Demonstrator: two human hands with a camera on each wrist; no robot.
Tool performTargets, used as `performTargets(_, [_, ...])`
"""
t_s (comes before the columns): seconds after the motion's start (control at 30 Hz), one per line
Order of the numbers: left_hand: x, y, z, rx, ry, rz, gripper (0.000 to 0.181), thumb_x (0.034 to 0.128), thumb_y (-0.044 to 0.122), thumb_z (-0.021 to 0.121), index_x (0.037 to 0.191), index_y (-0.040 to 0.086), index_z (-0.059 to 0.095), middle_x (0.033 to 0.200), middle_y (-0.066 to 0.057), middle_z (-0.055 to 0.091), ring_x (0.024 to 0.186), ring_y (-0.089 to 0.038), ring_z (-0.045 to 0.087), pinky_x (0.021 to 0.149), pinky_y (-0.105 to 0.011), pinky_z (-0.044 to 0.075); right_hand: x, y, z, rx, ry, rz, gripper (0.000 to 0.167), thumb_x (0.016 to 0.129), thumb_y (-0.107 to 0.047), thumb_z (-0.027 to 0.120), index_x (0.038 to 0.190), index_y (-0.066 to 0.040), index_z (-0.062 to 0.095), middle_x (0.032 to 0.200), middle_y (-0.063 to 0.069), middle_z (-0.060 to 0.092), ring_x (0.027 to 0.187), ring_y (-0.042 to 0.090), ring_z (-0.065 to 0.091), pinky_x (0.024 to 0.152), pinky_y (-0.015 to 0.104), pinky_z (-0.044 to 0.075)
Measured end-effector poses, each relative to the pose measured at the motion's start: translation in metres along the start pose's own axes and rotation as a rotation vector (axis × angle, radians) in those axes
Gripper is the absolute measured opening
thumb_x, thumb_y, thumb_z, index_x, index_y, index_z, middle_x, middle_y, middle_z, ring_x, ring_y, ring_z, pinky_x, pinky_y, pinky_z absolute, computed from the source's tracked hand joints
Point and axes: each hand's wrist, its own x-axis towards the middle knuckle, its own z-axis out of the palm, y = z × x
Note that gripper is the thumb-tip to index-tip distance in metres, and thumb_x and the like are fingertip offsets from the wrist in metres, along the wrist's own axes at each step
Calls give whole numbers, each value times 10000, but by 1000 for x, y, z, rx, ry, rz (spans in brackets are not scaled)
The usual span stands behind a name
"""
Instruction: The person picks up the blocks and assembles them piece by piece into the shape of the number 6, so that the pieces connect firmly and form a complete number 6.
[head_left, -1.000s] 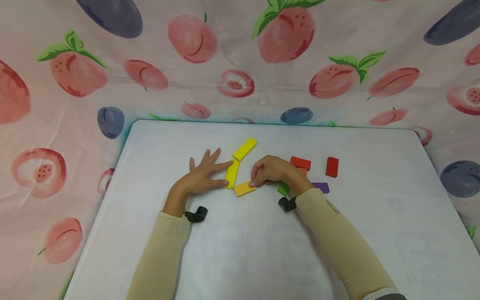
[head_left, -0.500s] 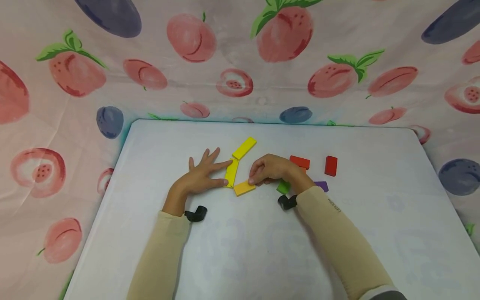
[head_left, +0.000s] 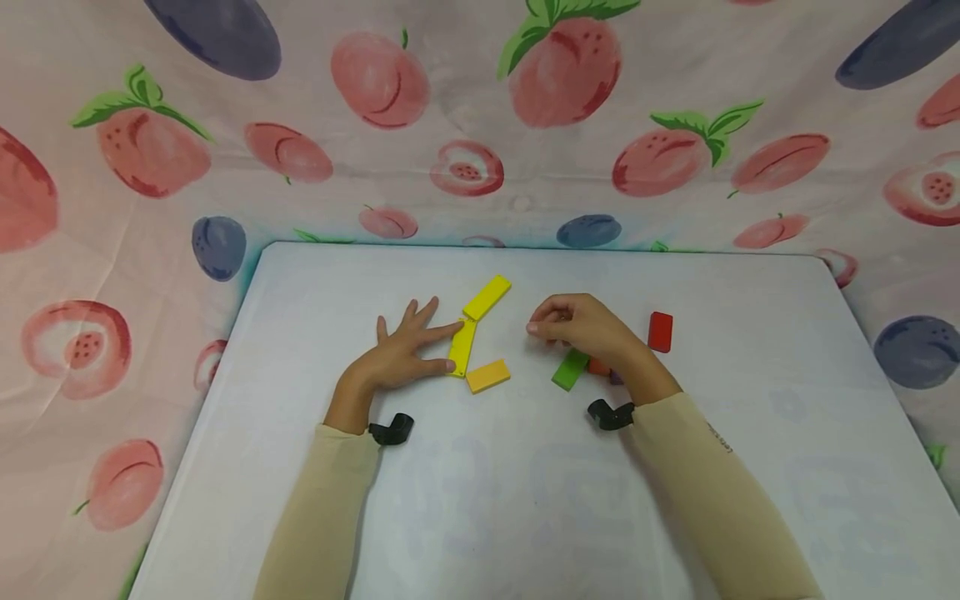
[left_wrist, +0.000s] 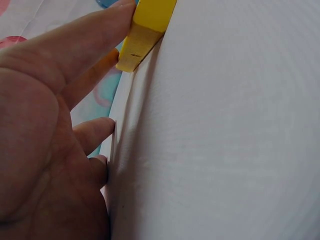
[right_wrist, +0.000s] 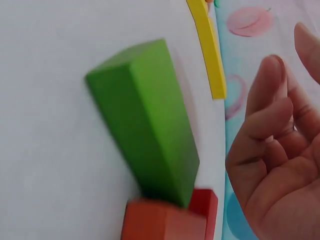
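My left hand (head_left: pixel 405 350) lies spread on the table, its thumb and index finger touching a yellow block (head_left: pixel 462 348) near its two ends. In the left wrist view the thumb meets the end of that yellow block (left_wrist: pixel 150 22). Another yellow block (head_left: pixel 487 297) slants away from its far end. An amber block (head_left: pixel 488 377) lies at its near end, touched by neither hand. My right hand (head_left: pixel 588 325) is above the table with loosely bent fingers and holds nothing. Just below it lies a green block (head_left: pixel 572 369), large in the right wrist view (right_wrist: pixel 150 120).
An orange block (head_left: pixel 599 367) and a bit of a purple block (head_left: pixel 617 377) show beside the right wrist, partly covered by it. A red block (head_left: pixel 661 332) lies farther right. The white table (head_left: pixel 480 500) ends at a fruit-patterned cloth (head_left: pixel 525 167).
My right hand has let go of the amber block and moved right and slightly away from me, uncovering more of the green block. The left hand has stayed on the yellow block.
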Motion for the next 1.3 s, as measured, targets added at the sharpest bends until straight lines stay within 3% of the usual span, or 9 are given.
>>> performTargets(0.23, [0, -3, 1, 10, 2, 3, 661, 945, 507, 673, 1548, 397, 424, 1742, 9, 3, 1597, -290, -155, 1147, -696, -231, -19, 16, -14, 44, 77, 26, 342, 890, -448, 780, 1092, -179, 716, 977, 136, 655, 845, 282, 599, 696, 324, 529])
performTargets(0.43, [0, -3, 1, 7, 6, 8, 658, 945, 507, 673, 1545, 397, 427, 1742, 13, 5, 1596, -285, -159, 1148, -689, -238, -36, 30, -27, 87, 104, 44, 425, 901, -453, 769, 1175, -136, 697, 1041, 92, 673, 945, 240, 635, 773, 305, 565])
performTargets(0.6, [0, -3, 1, 8, 4, 9, 663, 946, 497, 675, 1550, 394, 421, 1742, 13, 1, 1596, -287, -159, 1148, -690, -237, -48, 41, -37, 49, 118, 70, 449, 908, -482, 750, 1196, -144, 688, 1107, 93, 658, 1022, 269, 621, 853, 335, 558])
performTargets(0.73, [0, -3, 2, 8, 1, 10, 660, 951, 497, 670, 1551, 395, 416, 1741, 13, 1, 1595, -284, -161, 1151, -688, -235, -56, 53, -46, 17, 145, 79, 474, 919, -509, 725, 1210, -138, 677, 1163, 127, 667, 1020, 273, 641, 847, 319, 538])
performTargets(0.9, [0, -2, 2, 5, 4, 17, 659, 948, 490, 675, 1548, 389, 424, 1742, 4, 8, 1596, -290, -159, 1148, -690, -237, -62, 69, -59, 7, 223, 101, 469, 942, -496, 702, 1224, -124, 663, 1134, 142, 658, 936, 251, 634, 762, 286, 534])
performTargets(1.3, [1, -4, 2, 14, 4, 10, 659, 949, 490, 672, 1550, 386, 422, 1743, 2, 11, 1597, -295, -152, 1150, -692, -232, -69, 100, -84, 21, 354, 198, 571, 904, -594, 694, 1269, -158, 643, 1024, 40, 646, 951, 199, 568, 733, 267, 510])
